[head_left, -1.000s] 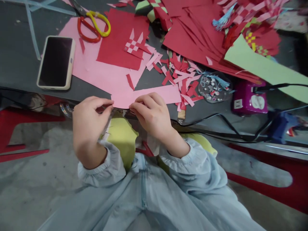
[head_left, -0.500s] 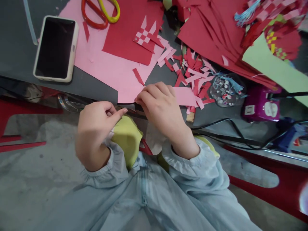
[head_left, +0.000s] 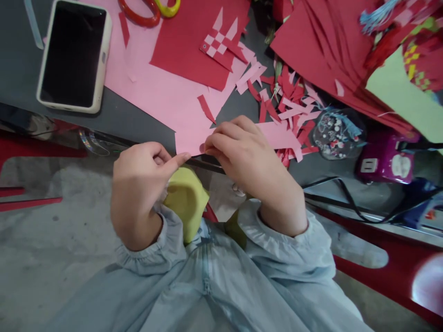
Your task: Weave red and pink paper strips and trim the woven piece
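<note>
Fingers of the right hand [head_left: 251, 154] pinch the long pink paper strip [head_left: 190, 140]; left hand [head_left: 134, 184], grip unclear. Edge-handling, seemingly; next wants steadiness.

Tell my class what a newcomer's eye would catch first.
Probably the right hand on the pink strip and the left hand at its left end, by the table's near edge. Then the checkered weave on red paper beyond them, and the phone at upper left.

I count one phone [head_left: 74, 57] at ten o'clock, one pair of scissors [head_left: 142, 21] at eleven, one checkered fish [head_left: 216, 44] at twelve, one purple box [head_left: 384, 159] at three, one pink strip [head_left: 190, 142] central.
</note>
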Available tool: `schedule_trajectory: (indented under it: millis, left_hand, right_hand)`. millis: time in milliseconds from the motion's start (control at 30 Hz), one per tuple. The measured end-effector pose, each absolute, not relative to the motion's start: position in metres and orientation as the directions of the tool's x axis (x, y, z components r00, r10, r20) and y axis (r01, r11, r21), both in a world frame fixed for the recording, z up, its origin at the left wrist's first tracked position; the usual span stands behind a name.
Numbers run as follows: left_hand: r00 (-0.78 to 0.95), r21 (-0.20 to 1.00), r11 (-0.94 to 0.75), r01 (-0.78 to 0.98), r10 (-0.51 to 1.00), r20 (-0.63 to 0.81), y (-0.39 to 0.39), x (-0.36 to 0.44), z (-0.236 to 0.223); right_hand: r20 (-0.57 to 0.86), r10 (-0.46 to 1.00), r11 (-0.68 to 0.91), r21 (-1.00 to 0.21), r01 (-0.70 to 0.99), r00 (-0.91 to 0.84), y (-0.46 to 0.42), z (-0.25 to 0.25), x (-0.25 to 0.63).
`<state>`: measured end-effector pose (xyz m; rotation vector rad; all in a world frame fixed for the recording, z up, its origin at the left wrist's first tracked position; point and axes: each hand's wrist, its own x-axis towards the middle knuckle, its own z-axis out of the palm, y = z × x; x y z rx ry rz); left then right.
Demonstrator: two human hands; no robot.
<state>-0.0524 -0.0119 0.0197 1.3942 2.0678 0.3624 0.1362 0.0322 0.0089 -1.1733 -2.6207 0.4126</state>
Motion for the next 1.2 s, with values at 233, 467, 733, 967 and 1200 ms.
schedule_trajectory:
  millis: [233, 467, 733, 967, 1200]
  left_hand:
    - [-0.209, 0.637, 0.31, 0.706, 0.95, -0.231, -0.015, -0.048, 0.025]
    - [-0.206, 0.612, 0.299, 0.732, 0.954, -0.22, -0.012, -0.047, 0.021]
    - [-0.243, 0.646, 0.344, 0.681, 0.939, -0.244, -0.01, -0.044, 0.02]
    - [-0.281, 0.608, 0.416, 0.676, 0.908, -0.309, -0.007, -0.04, 0.019]
    - [-0.311, 0.557, 0.433, 0.708, 0.9, -0.305, -0.008, -0.039, 0.021]
  right_hand:
    - [0.059, 0.755, 0.6, -0.465, 0.651, -0.653, 0.041, 0.004, 0.14]
    - [0.053, 0.754, 0.601, -0.456, 0.656, -0.654, 0.039, 0.005, 0.141]
    - [0.032, 0.858, 0.491, -0.339, 0.802, -0.512, 0.033, 0.007, 0.13]
    - [-0.005, 0.904, 0.404, -0.313, 0.859, -0.427, 0.032, 0.007, 0.121]
    - [-0.043, 0.894, 0.423, -0.25, 0.871, -0.447, 0.034, 0.011, 0.12]
